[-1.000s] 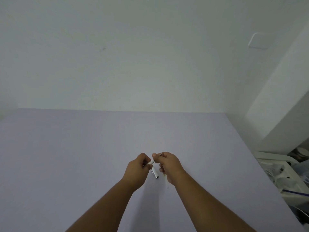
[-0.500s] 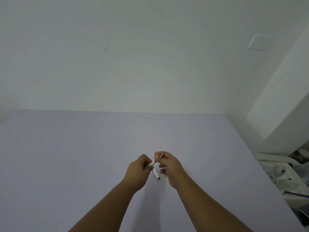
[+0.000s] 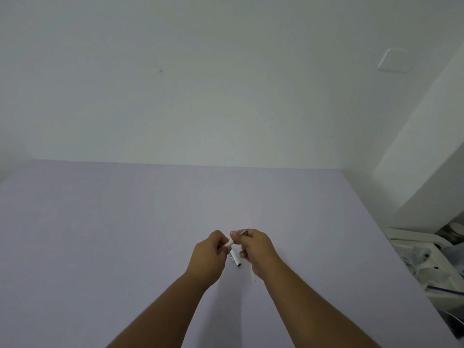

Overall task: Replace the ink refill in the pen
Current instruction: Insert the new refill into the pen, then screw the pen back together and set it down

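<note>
My left hand [image 3: 208, 254] and my right hand [image 3: 256, 249] meet over the middle of the lilac table [image 3: 100, 234]. Both pinch a small white pen part [image 3: 229, 242] between their fingertips. A thin refill tip [image 3: 243, 232] pokes out above my right fingers. Below the hands a silvery white pen cap or barrel piece [image 3: 235, 258] lies on the table or hangs just under the fingers; I cannot tell which. A pale thin piece [image 3: 253, 273] shows under my right wrist.
A white wall stands behind the table's far edge, with a switch plate [image 3: 394, 60] at upper right. Past the table's right edge sits a white plastic bin [image 3: 424, 257] full of cluttered items.
Both hands stay together at the same spot, with only small finger shifts on the white pen part. The camera view has drifted slightly.
</note>
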